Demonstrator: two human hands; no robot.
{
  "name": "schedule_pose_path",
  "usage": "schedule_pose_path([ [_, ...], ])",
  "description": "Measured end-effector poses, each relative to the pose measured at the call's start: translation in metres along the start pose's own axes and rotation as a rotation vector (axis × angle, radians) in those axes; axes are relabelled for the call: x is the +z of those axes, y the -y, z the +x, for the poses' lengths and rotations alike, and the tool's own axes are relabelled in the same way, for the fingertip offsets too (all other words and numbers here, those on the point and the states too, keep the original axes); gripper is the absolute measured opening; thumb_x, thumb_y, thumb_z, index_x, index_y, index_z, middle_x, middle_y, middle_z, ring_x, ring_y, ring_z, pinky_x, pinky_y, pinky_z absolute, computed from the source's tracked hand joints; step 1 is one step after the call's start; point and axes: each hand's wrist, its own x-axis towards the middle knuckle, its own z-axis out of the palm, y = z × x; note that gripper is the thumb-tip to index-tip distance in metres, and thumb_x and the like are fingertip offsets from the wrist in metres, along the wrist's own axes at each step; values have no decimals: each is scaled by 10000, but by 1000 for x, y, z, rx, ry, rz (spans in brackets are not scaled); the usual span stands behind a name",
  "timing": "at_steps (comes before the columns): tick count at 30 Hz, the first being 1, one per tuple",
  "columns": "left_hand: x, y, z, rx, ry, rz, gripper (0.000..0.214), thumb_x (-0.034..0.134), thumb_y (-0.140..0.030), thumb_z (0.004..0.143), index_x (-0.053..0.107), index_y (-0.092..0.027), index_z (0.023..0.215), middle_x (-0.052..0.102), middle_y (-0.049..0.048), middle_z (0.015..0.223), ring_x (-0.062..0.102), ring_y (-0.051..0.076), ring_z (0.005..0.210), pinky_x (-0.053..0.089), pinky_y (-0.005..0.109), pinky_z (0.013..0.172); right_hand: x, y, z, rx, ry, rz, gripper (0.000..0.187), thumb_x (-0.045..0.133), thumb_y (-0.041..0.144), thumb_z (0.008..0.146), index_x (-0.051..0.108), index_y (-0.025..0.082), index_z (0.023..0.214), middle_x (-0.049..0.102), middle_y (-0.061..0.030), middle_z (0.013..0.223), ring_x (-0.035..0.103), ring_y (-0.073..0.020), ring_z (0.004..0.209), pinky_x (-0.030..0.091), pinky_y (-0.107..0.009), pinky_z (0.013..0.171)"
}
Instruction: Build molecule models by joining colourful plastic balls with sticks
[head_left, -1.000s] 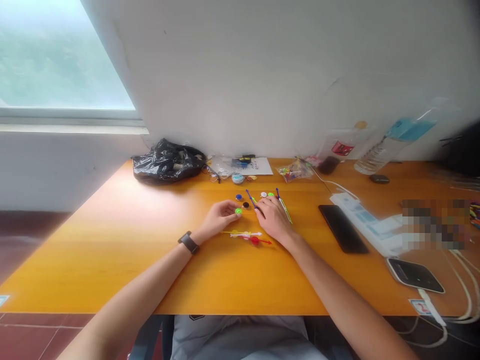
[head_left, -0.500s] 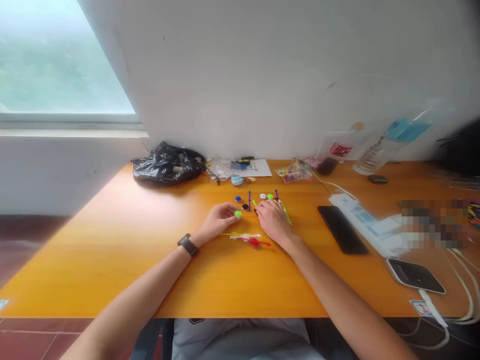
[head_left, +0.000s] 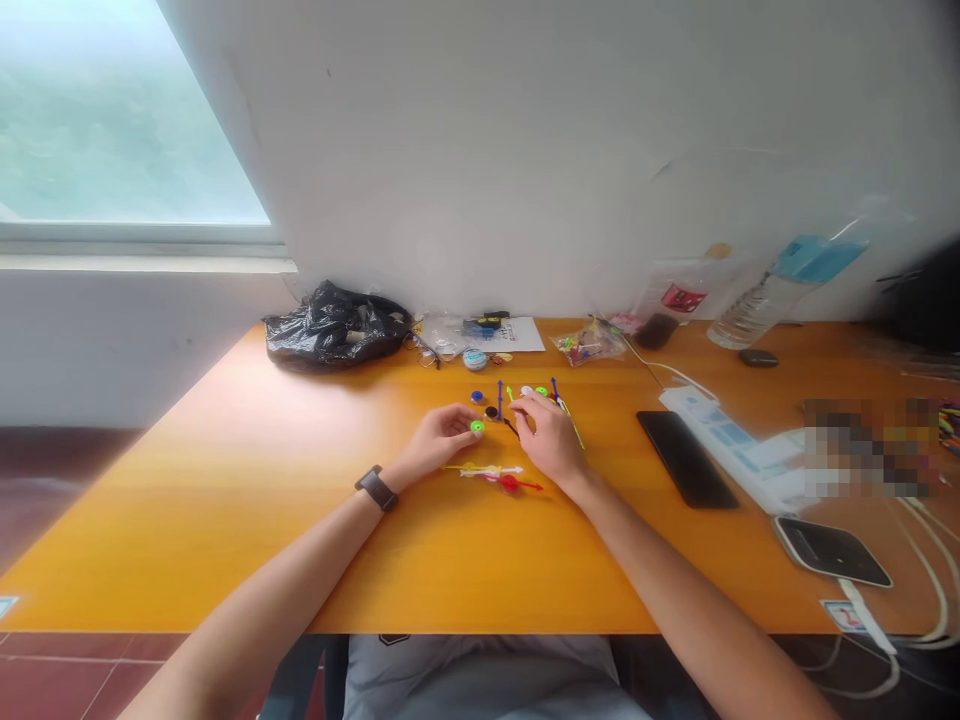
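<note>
My left hand [head_left: 444, 435] rests on the table with its fingers curled, pinching a small green disc [head_left: 477, 427] at the thumb tip. A black wristwatch is on that wrist. Over the parts on the right is my right hand [head_left: 545, 432], thumb and forefinger drawn together at a green plastic arrow [head_left: 510, 393]; the fingers hide its lower part. Below the fingertips lies a black arrow [head_left: 511, 428]. A blue arrow [head_left: 500, 400], a black disc [head_left: 491, 412] and a blue disc [head_left: 477, 397] lie between and beyond the hands. Nearer me are yellow, white and red arrows [head_left: 531, 487] with discs.
Along the wall are a black plastic bag [head_left: 334, 330], a white paper [head_left: 525, 335], a round tin [head_left: 474, 360] and a clear bag of small parts [head_left: 589, 345]. To the right lie a phone [head_left: 684, 460], a power strip [head_left: 720, 445], cables and a tilted bottle [head_left: 757, 305].
My right hand has shifted slightly away from me, and the green arrow has moved with it. The black arrow beneath now shows more. My left hand and the green disc have stayed put.
</note>
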Motion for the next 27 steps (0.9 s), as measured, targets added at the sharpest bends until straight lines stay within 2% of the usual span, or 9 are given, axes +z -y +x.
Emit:
schedule_pose_path([
  [3,0,0,0,-2,7,-2,411,853,-461,807,741,-146,1047,762,86,980,690,194,857,544,293,760,1,6,0,-20,-20,188,191,542,122,987,706,220,990,735,-68,993,683,-247,1010,508,-375,963],
  [8,0,-2,-1,24,14,15,396,840,-451,823,743,-142,1051,765,91,984,691,200,876,545,296,773,5,15,-2,-53,40,306,217,531,99,966,711,217,988,708,-65,985,685,-217,925,530,-338,854],
  [13,0,-3,-1,44,24,50,381,824,-450,838,750,-145,1054,768,97,995,692,210,895,548,297,776,11,15,-6,-62,98,319,269,508,67,946,717,226,1010,696,-62,1004,682,-214,937,526,-336,856],
  [22,-1,-1,-1,29,34,40,399,827,-458,833,739,-142,1060,762,96,995,692,204,897,546,293,780,12,11,-5,-77,54,311,308,479,58,963,715,226,1067,652,-76,1048,673,-212,986,531,-338,896],
  [27,0,-2,-1,21,38,40,409,831,-466,829,740,-140,1059,762,91,978,691,200,882,541,284,768,14,10,-6,-55,72,297,308,481,61,967,712,220,1095,665,-84,1079,673,-213,996,531,-340,904],
])
